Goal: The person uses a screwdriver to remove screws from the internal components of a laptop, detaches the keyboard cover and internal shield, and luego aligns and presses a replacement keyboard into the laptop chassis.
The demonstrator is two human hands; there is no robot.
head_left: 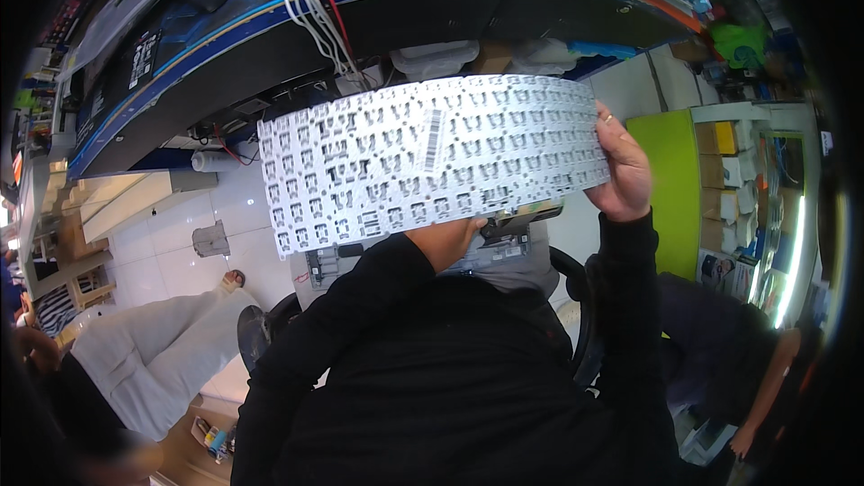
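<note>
A wide white keyboard backing plate (423, 157), perforated with rows of small cut-outs and bearing a barcode strip, is held up in front of me. My right hand (623, 169) grips its right edge, a ring on one finger. My left hand (457, 236) is under its lower middle edge, mostly hidden behind the plate; it seems to hold both the plate and a grey laptop base (504, 256) that rests on my lap below. Both sleeves are black.
A dark workbench (270, 45) with a blue-edged mat curves across the top, white and red cables (319, 9) hanging over its edge. A person in light trousers (153, 351) sits at my left. A green cabinet (670, 180) and stocked shelves (729, 180) stand right, another person's arm (765, 387) below them.
</note>
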